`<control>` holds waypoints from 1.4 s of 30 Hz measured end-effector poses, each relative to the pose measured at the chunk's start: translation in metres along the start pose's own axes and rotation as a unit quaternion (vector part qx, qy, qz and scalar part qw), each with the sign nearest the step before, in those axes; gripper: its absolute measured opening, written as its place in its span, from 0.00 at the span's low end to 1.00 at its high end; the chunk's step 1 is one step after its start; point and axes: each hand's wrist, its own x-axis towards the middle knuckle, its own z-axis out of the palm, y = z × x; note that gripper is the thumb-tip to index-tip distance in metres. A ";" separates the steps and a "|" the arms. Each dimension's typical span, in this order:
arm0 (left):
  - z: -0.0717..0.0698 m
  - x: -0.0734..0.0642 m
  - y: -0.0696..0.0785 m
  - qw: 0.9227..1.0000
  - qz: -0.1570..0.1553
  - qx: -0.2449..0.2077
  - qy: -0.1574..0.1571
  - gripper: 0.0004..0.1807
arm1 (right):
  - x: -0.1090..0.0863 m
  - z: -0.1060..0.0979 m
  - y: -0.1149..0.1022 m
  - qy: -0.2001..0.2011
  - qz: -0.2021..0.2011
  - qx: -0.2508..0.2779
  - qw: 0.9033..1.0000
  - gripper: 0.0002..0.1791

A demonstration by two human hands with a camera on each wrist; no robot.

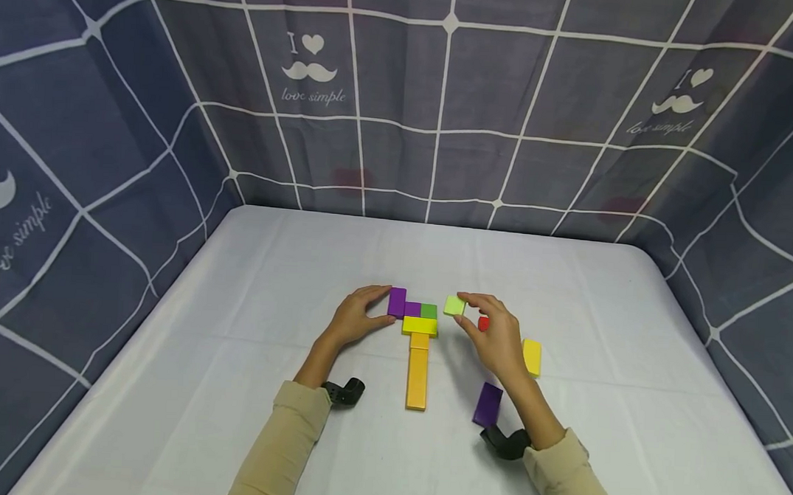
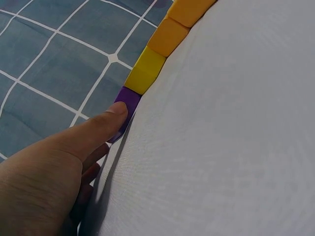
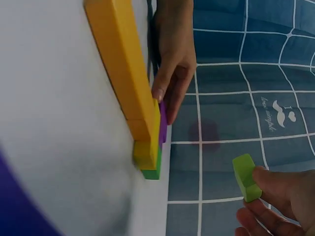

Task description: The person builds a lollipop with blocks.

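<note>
Lime-green block (image 1: 454, 305) is between the thumb and fingers of the right hand (image 1: 495, 337), which are clamped on its edges; it is off the surface (image 1: 233, 344), just to the right of a green block (image 1: 428, 311), with a gap between them. The left hand (image 1: 353, 316) has its thumb and fingers pinched on the ends of a longer purple block (image 1: 397, 303), which touches the left side of a small purple block (image 1: 412, 309). That one sits against the green block, and both border a crosswise yellow block (image 1: 420, 326). Nearer the person, a small orange block (image 1: 419, 341) and a long orange block (image 1: 416, 383) continue in a line. On the right lie a red block (image 1: 482, 324) (partly hidden by the hand), a loose yellow block (image 1: 532, 357) and a dark purple block (image 1: 487, 404). Grid-patterned curtains (image 1: 404, 78) stand behind.
</note>
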 end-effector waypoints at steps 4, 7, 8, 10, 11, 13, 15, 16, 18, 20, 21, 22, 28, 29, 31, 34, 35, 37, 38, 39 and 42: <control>0.001 0.000 -0.001 1.000 0.003 0.001 0.002 0.37 | 0.017 0.006 -0.002 0.012 -0.014 0.006 1.000 0.20; 0.001 0.000 -0.001 1.000 0.002 -0.001 0.004 0.37 | 0.027 0.014 -0.002 0.014 -0.014 0.011 1.000 0.20; 0.001 0.000 -0.001 1.000 0.001 -0.001 0.004 0.37 | 0.029 0.017 -0.002 0.013 -0.012 0.013 1.000 0.20; 0.001 0.000 -0.002 1.000 0.001 -0.003 0.005 0.37 | 0.033 0.023 0.000 0.010 -0.009 0.008 1.000 0.20; 0.001 0.000 -0.002 1.000 0.001 -0.005 0.005 0.37 | 0.035 0.027 0.000 0.008 -0.007 0.003 1.000 0.20; 0.001 0.000 -0.002 1.000 0.000 -0.003 0.003 0.36 | 0.037 0.033 0.002 0.001 -0.005 -0.004 1.000 0.20; 0.001 0.000 -0.002 1.000 -0.003 0.001 0.002 0.36 | 0.038 0.039 0.004 -0.010 0.002 -0.011 1.000 0.19; 0.001 0.000 -0.002 1.000 -0.004 0.004 0.000 0.36 | 0.039 0.043 0.004 -0.016 0.007 -0.012 1.000 0.19; 0.001 0.000 -0.003 1.000 -0.005 0.007 -0.001 0.36 | 0.040 0.048 0.005 -0.029 0.017 -0.005 0.999 0.19; 0.001 0.000 -0.003 1.000 -0.005 0.007 0.000 0.36 | 0.042 0.054 0.006 -0.038 0.030 0.001 0.999 0.19; 0.000 0.000 -0.003 1.000 -0.004 0.006 -0.001 0.36 | 0.043 0.056 0.007 -0.042 0.036 0.003 0.998 0.19; 0.000 0.000 -0.002 1.000 -0.004 0.005 -0.001 0.36 | 0.044 0.059 0.008 -0.045 0.041 0.007 0.998 0.18; 0.001 0.000 -0.002 1.000 -0.005 0.002 -0.001 0.36 | 0.048 0.071 0.019 -0.061 0.058 0.008 0.996 0.18; 0.001 0.000 -0.002 1.000 -0.005 0.002 -0.001 0.36 | 0.048 0.073 0.021 -0.063 0.059 0.006 0.996 0.18; 0.000 0.000 -0.002 1.000 -0.006 0.002 0.000 0.36 | 0.049 0.076 0.023 -0.068 0.058 0.000 0.996 0.18; 0.000 0.000 -0.002 1.000 -0.006 0.000 0.002 0.36 | 0.050 0.079 0.026 -0.076 0.060 -0.003 0.995 0.18; 0.000 0.000 -0.002 1.000 -0.005 0.000 0.002 0.36 | 0.050 0.080 0.026 -0.080 0.064 -0.003 0.995 0.17; 0.000 0.000 -0.002 1.000 -0.003 -0.001 0.003 0.36 | 0.050 0.082 0.026 -0.085 0.068 -0.003 0.994 0.17; 0.001 0.000 -0.002 1.000 -0.003 -0.002 0.003 0.36 | 0.050 0.083 0.027 -0.087 0.070 -0.004 0.994 0.17; 0.001 0.001 -0.002 1.000 -0.003 -0.001 0.003 0.36 | 0.050 0.084 0.027 -0.088 0.071 -0.005 0.994 0.17; 0.001 0.001 -0.003 1.000 -0.005 -0.001 0.002 0.36 | 0.049 0.085 0.027 -0.090 0.074 -0.010 0.993 0.17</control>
